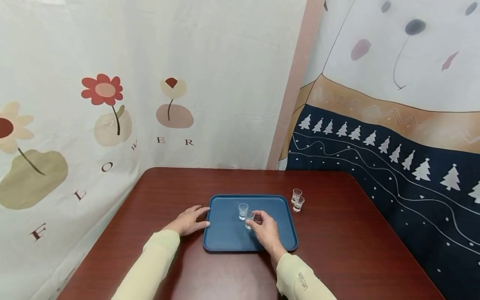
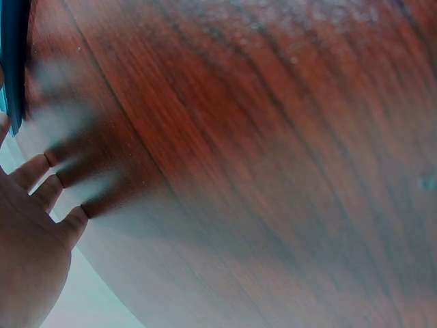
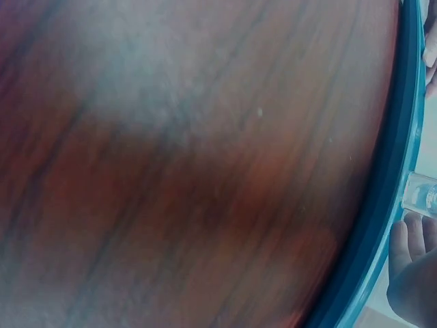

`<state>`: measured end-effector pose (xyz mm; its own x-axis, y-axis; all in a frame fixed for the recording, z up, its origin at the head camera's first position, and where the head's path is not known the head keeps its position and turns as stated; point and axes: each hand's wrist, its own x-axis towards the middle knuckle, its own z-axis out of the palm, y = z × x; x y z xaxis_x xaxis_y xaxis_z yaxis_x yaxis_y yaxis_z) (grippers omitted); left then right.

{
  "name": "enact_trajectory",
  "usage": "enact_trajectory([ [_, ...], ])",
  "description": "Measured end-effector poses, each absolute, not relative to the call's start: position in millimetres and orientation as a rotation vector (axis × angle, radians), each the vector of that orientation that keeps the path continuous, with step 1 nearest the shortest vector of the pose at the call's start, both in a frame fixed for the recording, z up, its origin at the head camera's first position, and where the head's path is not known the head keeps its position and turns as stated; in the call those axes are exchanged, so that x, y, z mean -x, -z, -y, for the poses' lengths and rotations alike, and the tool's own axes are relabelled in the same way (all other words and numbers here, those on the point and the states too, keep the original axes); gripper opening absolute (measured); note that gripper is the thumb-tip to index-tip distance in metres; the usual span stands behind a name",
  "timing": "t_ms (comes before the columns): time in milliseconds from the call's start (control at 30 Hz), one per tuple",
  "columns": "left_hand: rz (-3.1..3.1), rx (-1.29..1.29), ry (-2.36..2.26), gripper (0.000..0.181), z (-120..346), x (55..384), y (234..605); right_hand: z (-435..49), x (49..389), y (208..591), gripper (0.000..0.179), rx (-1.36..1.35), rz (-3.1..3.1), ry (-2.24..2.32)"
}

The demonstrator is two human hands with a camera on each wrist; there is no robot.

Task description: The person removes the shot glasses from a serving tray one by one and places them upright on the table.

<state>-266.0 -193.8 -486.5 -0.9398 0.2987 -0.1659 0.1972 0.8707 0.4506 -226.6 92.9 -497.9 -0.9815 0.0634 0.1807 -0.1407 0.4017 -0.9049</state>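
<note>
In the head view a blue tray (image 1: 225, 235) lies on the table, with two small clear shot glasses upon it. My right hand (image 1: 267, 231) pinches the nearer shot glass (image 1: 248, 225) between thumb and fingers, low over the middle of the tray. Just behind and left of it stands the other shot glass (image 1: 243, 211), upright. At the tray's left edge, my left hand (image 1: 189, 221) has its fingers extended, the tips right at the rim. Part of that hand (image 2: 31, 253) shows in the left wrist view; curled fingers of the right hand (image 3: 413, 266) appear in the right wrist view.
Two more shot glasses, a farther one (image 1: 296, 195) and a nearer one (image 1: 298, 204), stand close together on the dark red wooden table (image 1: 337, 233), right of the tray. Printed cloths (image 1: 225, 83) hang behind the table and along its sides.
</note>
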Motion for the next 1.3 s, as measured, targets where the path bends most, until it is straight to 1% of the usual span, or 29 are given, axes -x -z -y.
enact_trajectory([
  [333,-2.817,-0.378,-0.637,0.066,196,266,489,-103,232,491,0.030,0.035,2.391,-1.603],
  [633,-2.821,-0.395,-0.640,0.065,197,267,489,-118,238,487,0.031,0.139,2.342,-1.537],
  [1100,-2.822,-0.402,-0.635,0.066,195,268,489,-161,247,484,0.039,0.354,2.289,-1.453],
  [1300,-2.818,-0.403,-0.644,0.067,195,269,491,-183,246,484,0.039,0.436,2.270,-1.421],
])
